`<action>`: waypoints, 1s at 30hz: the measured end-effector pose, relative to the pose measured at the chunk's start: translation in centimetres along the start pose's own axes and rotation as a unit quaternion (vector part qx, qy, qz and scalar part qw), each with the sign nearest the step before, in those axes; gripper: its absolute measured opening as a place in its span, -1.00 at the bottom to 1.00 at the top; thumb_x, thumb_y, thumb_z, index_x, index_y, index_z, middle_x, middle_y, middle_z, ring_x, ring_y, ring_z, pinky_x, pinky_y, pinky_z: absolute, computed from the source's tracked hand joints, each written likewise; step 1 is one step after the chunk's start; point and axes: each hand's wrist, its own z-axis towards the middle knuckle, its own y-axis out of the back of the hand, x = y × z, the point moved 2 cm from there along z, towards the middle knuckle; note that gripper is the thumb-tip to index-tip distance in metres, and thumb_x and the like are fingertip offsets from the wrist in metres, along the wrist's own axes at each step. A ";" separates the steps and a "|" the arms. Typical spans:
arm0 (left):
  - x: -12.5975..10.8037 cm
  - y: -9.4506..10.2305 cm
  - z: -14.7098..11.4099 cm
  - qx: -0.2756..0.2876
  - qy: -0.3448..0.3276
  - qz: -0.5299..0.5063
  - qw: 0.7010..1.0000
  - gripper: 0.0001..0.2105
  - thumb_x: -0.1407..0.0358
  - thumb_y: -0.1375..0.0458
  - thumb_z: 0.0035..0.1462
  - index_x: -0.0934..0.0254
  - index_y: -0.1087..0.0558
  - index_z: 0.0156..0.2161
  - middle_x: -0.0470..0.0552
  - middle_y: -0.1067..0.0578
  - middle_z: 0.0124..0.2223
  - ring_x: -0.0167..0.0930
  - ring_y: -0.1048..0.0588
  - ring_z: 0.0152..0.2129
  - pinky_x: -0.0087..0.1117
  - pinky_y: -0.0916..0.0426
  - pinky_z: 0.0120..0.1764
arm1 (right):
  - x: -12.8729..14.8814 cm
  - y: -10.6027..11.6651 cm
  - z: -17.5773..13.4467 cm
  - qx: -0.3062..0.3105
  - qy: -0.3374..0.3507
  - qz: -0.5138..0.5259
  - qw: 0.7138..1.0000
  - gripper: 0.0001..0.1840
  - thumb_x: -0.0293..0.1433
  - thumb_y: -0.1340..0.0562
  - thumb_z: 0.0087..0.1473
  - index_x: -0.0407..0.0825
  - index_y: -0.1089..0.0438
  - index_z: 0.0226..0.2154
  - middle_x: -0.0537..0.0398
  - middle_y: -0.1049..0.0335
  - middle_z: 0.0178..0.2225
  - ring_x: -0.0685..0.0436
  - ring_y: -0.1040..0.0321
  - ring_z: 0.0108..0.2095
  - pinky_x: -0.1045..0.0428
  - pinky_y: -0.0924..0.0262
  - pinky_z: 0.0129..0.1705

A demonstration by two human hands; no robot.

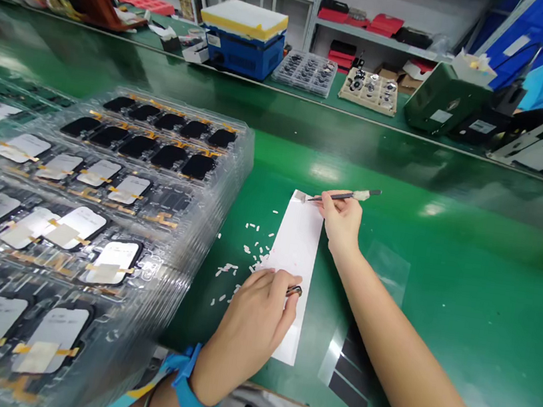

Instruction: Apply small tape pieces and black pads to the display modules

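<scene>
My right hand (342, 221) is closed around slim dark tweezers (343, 197) with a pale wrapped section near the rear end. Their tip points left, at a small greyish piece (300, 197) on the top end of a long white paper strip (295, 247). My left hand (259, 309), with a blue band at the wrist, rests over the lower part of that strip. Between its thumb and fingers is a small dark part (294, 291) with a brassy edge, mostly hidden. Many tiny white slips (247, 249) lie scattered left of the paper.
A tall stack of clear plastic trays (243, 152) with small screens (114, 262) fills the left. Clear film with dark strips (350, 383) lies under my right forearm. Along the back ledge stand a blue box (245, 51), part trays (305, 72) and a green case (447, 100).
</scene>
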 end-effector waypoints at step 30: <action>-0.1 1.5 -0.5 -0.078 0.025 -0.036 0.996 -0.78 0.41 0.04 0.37 0.24 -0.34 0.05 0.10 -0.51 0.01 -0.25 -0.44 -0.05 -0.18 -0.26 0.01 | 4.9 6.6 -3.9 0.188 -0.184 0.046 0.964 -0.69 -0.30 -0.52 -0.13 -0.09 -0.42 -0.46 -0.07 -0.56 -0.42 -0.05 -0.50 -0.49 0.12 -0.47 -0.44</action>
